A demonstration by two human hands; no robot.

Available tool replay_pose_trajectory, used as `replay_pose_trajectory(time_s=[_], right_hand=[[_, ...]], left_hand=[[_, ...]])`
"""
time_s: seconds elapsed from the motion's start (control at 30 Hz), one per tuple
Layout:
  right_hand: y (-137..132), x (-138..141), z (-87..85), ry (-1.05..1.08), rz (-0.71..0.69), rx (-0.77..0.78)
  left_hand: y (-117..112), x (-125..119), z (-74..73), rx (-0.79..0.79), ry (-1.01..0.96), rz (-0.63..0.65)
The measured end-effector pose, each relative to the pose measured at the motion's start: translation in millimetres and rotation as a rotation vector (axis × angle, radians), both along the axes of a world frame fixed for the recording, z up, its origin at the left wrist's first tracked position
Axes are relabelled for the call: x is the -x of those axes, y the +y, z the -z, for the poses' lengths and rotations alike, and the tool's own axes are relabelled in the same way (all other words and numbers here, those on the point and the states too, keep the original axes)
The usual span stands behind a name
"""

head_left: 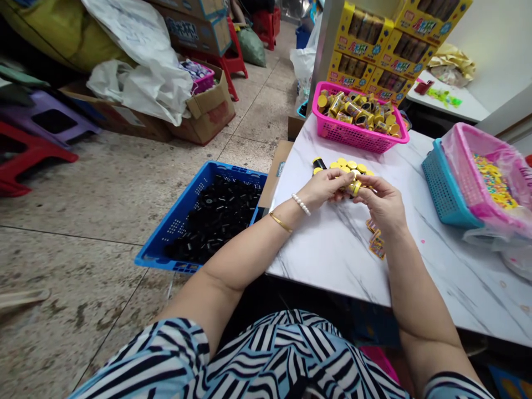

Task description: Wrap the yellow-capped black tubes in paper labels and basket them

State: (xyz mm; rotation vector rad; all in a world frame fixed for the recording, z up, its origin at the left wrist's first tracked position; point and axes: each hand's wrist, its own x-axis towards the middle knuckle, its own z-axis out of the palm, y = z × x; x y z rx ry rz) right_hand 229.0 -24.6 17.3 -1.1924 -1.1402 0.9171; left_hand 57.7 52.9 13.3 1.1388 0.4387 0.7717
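Over the white table, my left hand [330, 184] and my right hand [383, 202] meet with fingers pinched around a small yellow-capped container [356, 188]. Its body is mostly hidden by my fingers. Just beyond my fingertips, several similar round yellow caps [351, 164] sit packed together on the tabletop. One small black container [318, 163] is at the left end of that group, tilted. Below my right hand's fingers, a few small printed cards or stickers [377, 247] lie on the marbled surface.
A pink basket [353, 134] of yellow-capped containers stands at the table's back, before stacked yellow boxes [361, 33]. Stacked blue and pink baskets [449, 185] with colourful small pieces are at right. Left of the table, a blue crate [166, 244] holds black pieces.
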Motion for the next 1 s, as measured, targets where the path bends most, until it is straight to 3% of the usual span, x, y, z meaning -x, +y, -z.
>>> replay_pose_trajectory(time_s=[0.2, 0.37, 0.5, 0.7, 0.9, 1.0], right_hand=[[-2.4, 6.4, 5.3, 0.069, -0.008, -0.133], [-2.8, 7.2, -0.1, 0.068, -0.055, -0.001], [-3.2, 9.2, -5.1, -0.017, 0.039, 0.009], [-6.2, 16.2, 0.4, -0.197, 0.132, -0.081], [0.0, 8.1, -0.5, 0.172, 0.104, 0.156], [3.2, 6.9, -0.7, 0.240, 0.084, 0.145]], left_hand=[[-6.0, -4.3, 1.1, 0.100, 0.121, 0.024], [-2.6, -3.5, 2.8, 0.137, 0.201, -0.079], [3.3, -2.8, 3.4, 0.124, 0.083, -0.157], [0.7, -0.1, -0.7, 0.094, 0.082, -0.063], [1.2, 0.3, -1.1, -0.178, -0.059, -0.075], [1.8, -0.1, -1.0, -0.152, -0.152, 0.021]])
